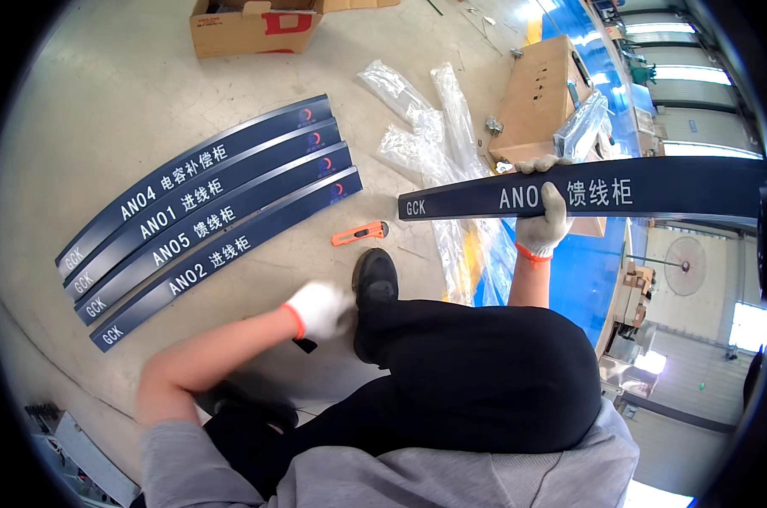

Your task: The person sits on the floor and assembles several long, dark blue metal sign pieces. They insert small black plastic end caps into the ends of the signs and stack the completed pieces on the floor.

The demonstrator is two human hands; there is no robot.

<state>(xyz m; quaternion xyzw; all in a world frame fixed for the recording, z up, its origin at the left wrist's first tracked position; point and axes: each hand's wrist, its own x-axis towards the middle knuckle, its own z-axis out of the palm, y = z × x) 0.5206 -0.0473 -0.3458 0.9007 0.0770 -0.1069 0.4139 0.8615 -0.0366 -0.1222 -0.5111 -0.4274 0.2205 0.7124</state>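
My right hand (pixel 542 216), in a white glove, grips a long dark blue label panel (pixel 654 190) with white lettering, holding it level above the floor. My left hand (pixel 322 308), also gloved and blurred, is low beside my black shoe (pixel 375 275), near a small dark object (pixel 305 345) on the floor; whether it holds anything I cannot tell. Several matching dark blue panels (pixel 205 216) lie side by side on the floor to the left. An orange utility knife (pixel 359 233) lies between them and the held panel.
Crumpled clear plastic wrapping (pixel 430 127) is strewn on the concrete floor. A cardboard box (pixel 252 27) stands at the top left, a flat cardboard carton (pixel 540 97) at the upper right. A blue floor strip (pixel 582 279) runs along the right. My bent knee (pixel 476 364) fills the lower middle.
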